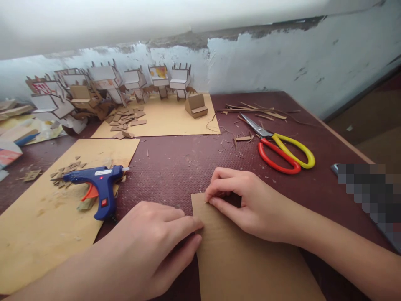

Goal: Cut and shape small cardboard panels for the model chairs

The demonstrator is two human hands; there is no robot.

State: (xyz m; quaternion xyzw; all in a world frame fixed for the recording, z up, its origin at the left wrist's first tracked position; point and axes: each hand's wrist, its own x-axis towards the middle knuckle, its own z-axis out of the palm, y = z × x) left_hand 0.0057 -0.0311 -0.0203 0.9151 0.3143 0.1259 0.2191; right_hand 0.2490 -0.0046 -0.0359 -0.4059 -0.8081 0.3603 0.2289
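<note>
A sheet of brown cardboard (250,267) lies on the dark red table at the lower middle. My right hand (247,200) is over its top left corner, thumb and fingertips pinched together; whatever is between them is too small to make out. At the sheet's left edge, my left hand (163,238) has its fingers bent and close together, with the index fingertip and thumb touching the edge. To the left of that hand lies a blue glue gun (106,186) with an orange trigger. Scissors (277,150) with red and yellow handles rest beyond my right hand.
Several small cardboard models (180,79) stand along the wall. A small brown cardboard piece (196,105) and scraps (127,119) sit on a yellow sheet (169,123). Thin strips (260,109) lie behind the scissors. Another yellow sheet (46,221) is at left; a blurred-out object (369,200) is at right.
</note>
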